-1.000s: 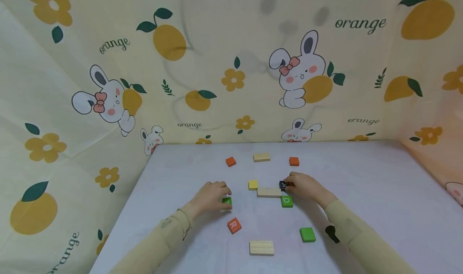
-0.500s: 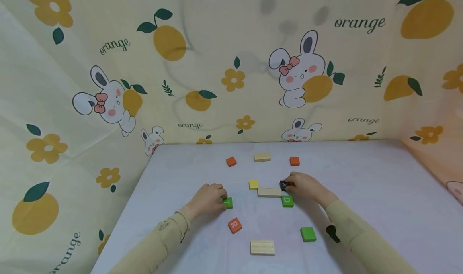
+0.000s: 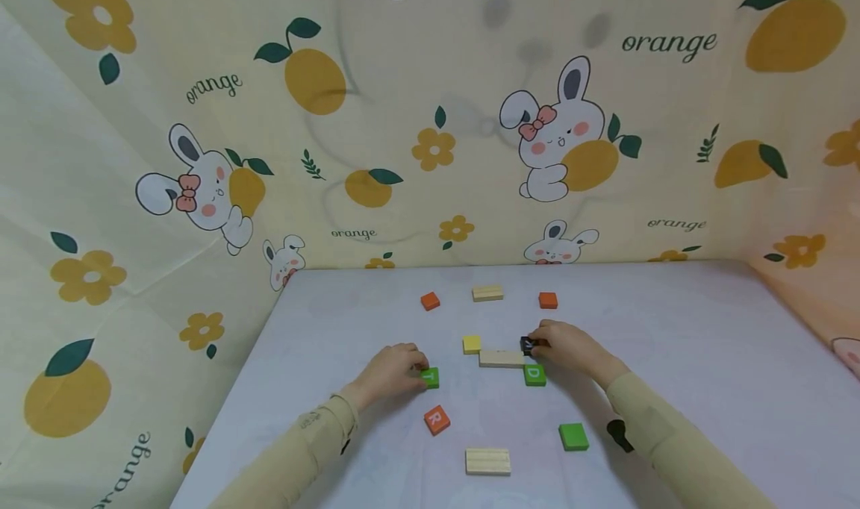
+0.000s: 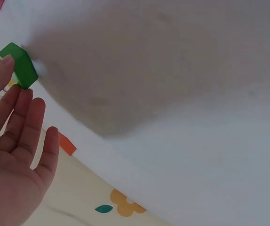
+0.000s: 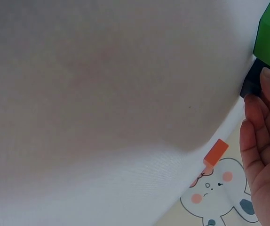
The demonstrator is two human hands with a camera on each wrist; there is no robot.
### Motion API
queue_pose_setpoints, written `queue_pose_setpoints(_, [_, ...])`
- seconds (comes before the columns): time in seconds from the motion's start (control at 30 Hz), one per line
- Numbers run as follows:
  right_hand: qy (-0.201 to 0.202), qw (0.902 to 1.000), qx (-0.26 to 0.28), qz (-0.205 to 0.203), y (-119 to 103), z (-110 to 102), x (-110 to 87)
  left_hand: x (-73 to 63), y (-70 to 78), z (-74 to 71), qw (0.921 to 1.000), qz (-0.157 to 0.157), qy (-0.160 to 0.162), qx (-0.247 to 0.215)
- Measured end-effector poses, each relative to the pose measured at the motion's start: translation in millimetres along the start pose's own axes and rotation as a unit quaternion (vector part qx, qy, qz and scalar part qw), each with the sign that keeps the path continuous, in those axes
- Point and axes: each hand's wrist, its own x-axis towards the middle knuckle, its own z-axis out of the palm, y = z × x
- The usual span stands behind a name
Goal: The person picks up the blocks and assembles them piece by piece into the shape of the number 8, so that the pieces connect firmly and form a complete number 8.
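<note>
Someone's left hand pinches the green T block, left of a wooden plank on the white tabletop. Right of it, the right hand pinches a black block just behind the green D block. A yellow block sits by the plank's left end; an orange R block lies before the T block.

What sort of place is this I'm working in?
Probably a tabletop setup for play or filming: a white table, a bunny-and-orange printed backdrop behind it, and small lettered blocks such as the green T block.
</note>
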Motion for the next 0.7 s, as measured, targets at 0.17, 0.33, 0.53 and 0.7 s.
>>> queue_pose_setpoints(0.17, [-0.003, 1.0000, -0.001, 0.004, 0, -1, -0.5, 8.6, 12.5, 1.4, 0.9999, 0.000, -0.009, -0.006])
queue_pose_setpoints(0.33, [-0.006, 0.9999, 0.003, 0.008, -1, -1, 0.0, 17.4, 23.0, 5.3, 0.9999, 0.007, -0.013, -0.005])
queue_pose_setpoints(0.53, [-0.001, 1.0000, 0.005, 0.003, -2, -2, -0.8, 28.6, 30.1, 10.8, 0.9997, 0.014, -0.020, 0.006])
queue_pose_setpoints(0.7, [0.006, 1.0000, 0.001, -0.005, -1, -1, -0.5, 34.6, 32.4, 15.2, 0.9996, 0.018, -0.016, 0.017])
